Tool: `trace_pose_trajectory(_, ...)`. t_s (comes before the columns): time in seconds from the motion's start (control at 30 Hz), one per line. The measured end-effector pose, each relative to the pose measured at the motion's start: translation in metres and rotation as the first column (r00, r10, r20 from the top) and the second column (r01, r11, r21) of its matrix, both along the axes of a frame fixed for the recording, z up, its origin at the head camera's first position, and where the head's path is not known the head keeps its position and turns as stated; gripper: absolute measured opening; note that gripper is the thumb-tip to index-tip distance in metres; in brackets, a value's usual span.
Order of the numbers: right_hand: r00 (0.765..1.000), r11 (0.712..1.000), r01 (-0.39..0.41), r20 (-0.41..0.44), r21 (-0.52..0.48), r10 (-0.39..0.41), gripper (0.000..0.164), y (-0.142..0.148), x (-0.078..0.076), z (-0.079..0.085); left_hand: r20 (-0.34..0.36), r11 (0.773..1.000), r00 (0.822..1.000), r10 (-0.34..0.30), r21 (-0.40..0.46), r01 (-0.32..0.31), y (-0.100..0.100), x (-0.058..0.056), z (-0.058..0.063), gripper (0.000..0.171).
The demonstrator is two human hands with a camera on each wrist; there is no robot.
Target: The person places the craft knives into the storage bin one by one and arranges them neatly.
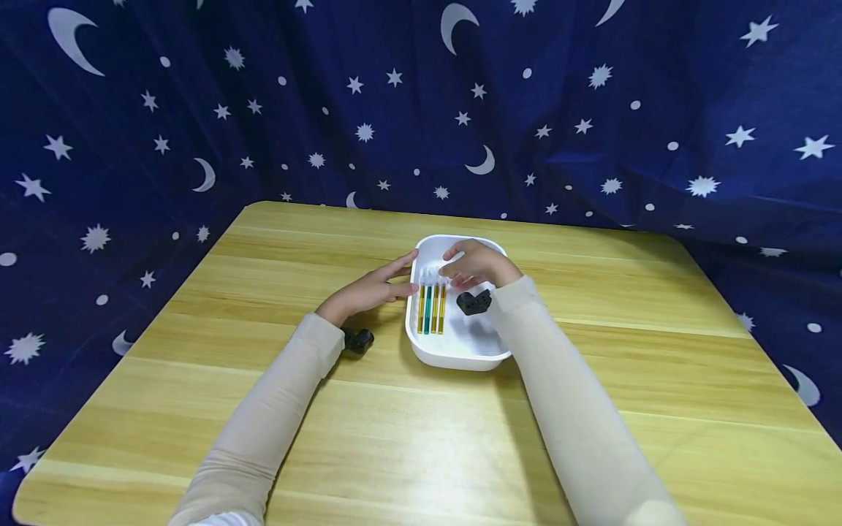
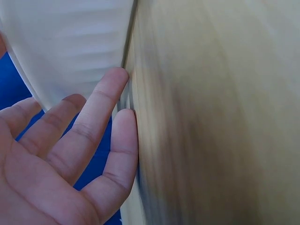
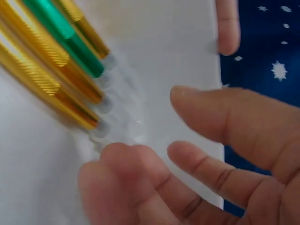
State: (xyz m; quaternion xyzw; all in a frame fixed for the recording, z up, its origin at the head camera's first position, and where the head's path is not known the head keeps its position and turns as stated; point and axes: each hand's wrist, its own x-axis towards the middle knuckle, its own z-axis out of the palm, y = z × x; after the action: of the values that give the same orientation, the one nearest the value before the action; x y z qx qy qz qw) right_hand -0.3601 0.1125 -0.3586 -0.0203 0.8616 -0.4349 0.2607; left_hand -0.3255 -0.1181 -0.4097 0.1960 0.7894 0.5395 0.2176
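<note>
A white plastic tray (image 1: 473,343) holds slim metal-handled tools that look like craft knives: three gold ones (image 1: 441,314) and a green one (image 1: 427,310), side by side at its left. Knurled grips and clear caps show on the gold handles (image 3: 35,77) and the green handle (image 3: 58,30) in the right wrist view. My left hand (image 1: 368,292) is at the tray's left side, fingers extended by the rim; whether they all touch it I cannot tell. Over the tray's far part, my right hand (image 1: 479,264) has its fingers loosely bent near the caps, holding nothing visible.
The tray stands on a wooden table (image 1: 395,438), toward its far edge. Behind hangs a dark blue curtain (image 1: 395,95) with white stars and moons. Black devices sit at the left wrist (image 1: 358,341) and the right wrist (image 1: 473,302).
</note>
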Motion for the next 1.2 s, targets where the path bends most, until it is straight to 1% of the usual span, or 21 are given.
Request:
trace_pose_trajectory(0.1,0.999,0.999,-0.026,-0.029,-0.02,0.026,0.046,0.003,0.0,0.001,-0.003,1.0,1.0,-0.005,-0.001,0.005,0.0,0.0,0.0,0.074)
trace_pose_trajectory(0.23,0.993,0.993,-0.099,-0.066,-0.063,0.095,0.047,0.007,0.002,0.005,-0.001,1.0,1.0,-0.008,-0.007,0.008,0.0,0.001,0.001,0.073)
trace_pose_trajectory(0.43,0.971,0.97,-0.217,-0.13,-0.108,0.203,0.049,0.014,0.009,0.011,0.011,1.0,1.0,0.005,-0.014,-0.005,0.0,0.002,0.001,0.073)
trace_pose_trajectory(0.53,0.957,0.958,-0.258,-0.167,-0.125,0.236,0.049,0.018,0.013,0.013,0.009,1.0,1.0,0.001,-0.01,-0.001,0.0,0.002,0.002,0.073)
trace_pose_trajectory(0.63,0.947,0.95,-0.279,-0.203,-0.142,0.248,0.049,0.023,0.016,0.014,0.001,1.0,1.0,-0.011,-0.005,0.011,0.0,0.001,0.001,0.073)
trace_pose_trajectory(0.73,0.939,0.948,-0.285,-0.24,-0.144,0.246,0.048,0.027,0.021,0.017,-0.008,1.0,1.0,-0.023,-0.003,0.023,0.001,0.0,0.0,0.073)
trace_pose_trajectory(0.87,0.927,0.951,-0.275,-0.304,-0.143,0.222,0.043,0.031,0.03,0.024,-0.01,1.0,1.0,-0.02,-0.002,0.02,0.001,0.001,0.001,0.073)
trace_pose_trajectory(1.1,0.907,0.945,-0.25,-0.392,-0.21,0.153,0.039,0.038,0.041,0.029,-0.004,1.0,1.0,-0.011,0.0,0.011,0.001,0.0,0.0,0.073)
trace_pose_trajectory(1.2,0.892,0.943,-0.243,-0.433,-0.227,0.125,0.038,0.041,0.045,0.03,-0.002,1.0,1.0,-0.012,0.001,0.012,0.001,0.0,0.0,0.073)
